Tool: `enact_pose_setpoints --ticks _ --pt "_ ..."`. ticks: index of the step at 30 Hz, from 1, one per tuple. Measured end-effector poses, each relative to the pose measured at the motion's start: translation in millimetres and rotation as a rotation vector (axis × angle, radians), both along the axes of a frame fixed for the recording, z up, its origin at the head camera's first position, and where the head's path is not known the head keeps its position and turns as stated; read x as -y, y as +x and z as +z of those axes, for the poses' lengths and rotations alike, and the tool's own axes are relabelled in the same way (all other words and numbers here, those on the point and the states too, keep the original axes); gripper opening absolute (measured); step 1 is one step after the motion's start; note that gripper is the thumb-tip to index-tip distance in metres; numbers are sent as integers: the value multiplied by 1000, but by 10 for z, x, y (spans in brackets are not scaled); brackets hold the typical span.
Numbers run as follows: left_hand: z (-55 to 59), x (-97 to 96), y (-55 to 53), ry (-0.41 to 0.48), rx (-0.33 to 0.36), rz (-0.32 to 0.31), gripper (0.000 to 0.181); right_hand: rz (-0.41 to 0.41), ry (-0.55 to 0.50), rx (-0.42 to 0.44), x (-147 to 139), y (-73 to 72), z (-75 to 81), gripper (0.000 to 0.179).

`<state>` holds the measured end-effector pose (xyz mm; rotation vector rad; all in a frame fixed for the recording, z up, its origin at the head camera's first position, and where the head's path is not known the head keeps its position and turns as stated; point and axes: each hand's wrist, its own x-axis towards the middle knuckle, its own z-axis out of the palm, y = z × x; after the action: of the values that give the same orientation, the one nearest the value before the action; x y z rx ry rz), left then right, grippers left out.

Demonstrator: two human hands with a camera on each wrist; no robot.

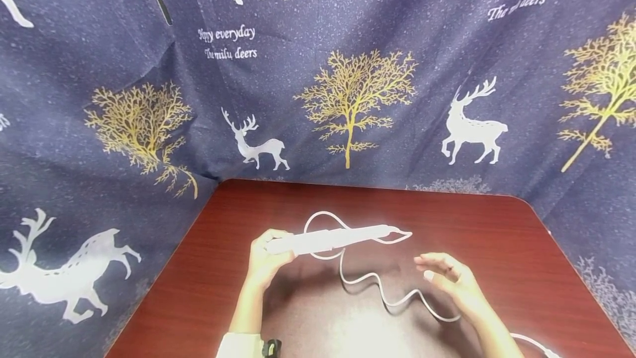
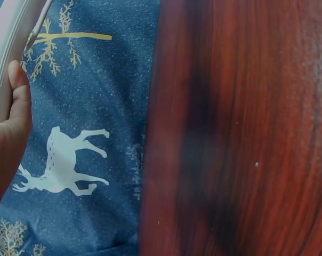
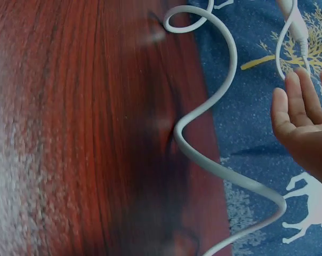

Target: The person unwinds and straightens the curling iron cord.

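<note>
My left hand point(image 1: 268, 256) grips the wide end of a long white corded device point(image 1: 330, 241) and holds it up over the table, pointing right. Glare washes out most of its detail; in the left wrist view, fine grooves run along its body point(image 2: 9, 42) beside my thumb. From the narrow tip a white cord point(image 1: 365, 278) leaves, loops behind the device and winds down towards the right. My right hand point(image 1: 457, 283) hovers right of the tip, holding nothing, its fingers loosely extended. In the right wrist view its fingertips overlap the cord below the tapered tip point(image 3: 297, 26).
The reddish-brown table point(image 1: 536, 269) carries a bright glare patch near its front. At its lower right lies the cord's white end piece point(image 1: 550, 353). A blue cloth point(image 1: 397, 26) with deer and trees hangs behind and along the sides.
</note>
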<state>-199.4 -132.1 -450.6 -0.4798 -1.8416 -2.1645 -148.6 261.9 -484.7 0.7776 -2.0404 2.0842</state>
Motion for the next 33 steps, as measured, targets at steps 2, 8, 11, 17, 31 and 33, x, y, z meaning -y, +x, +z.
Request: enact_pose_setpoints --ticks 2,8,11,17,31,33 --pt "4 2 5 -5 -7 -4 34 -27 -51 5 -69 -99 -212 34" --pt "133 -38 112 -34 -31 0 34 -78 -163 69 -200 -300 -574 39" --pt "166 -46 134 -38 -42 -1 34 -48 -187 84 -138 -292 -481 36" --pt "201 -54 123 -45 -70 -9 33 77 -241 206 112 -191 -103 34" --pt "60 -12 -40 32 -40 -125 35 410 -160 347 214 -785 -116 33" --pt "62 -24 -44 33 -34 -150 34 445 -79 296 320 -801 0 37"
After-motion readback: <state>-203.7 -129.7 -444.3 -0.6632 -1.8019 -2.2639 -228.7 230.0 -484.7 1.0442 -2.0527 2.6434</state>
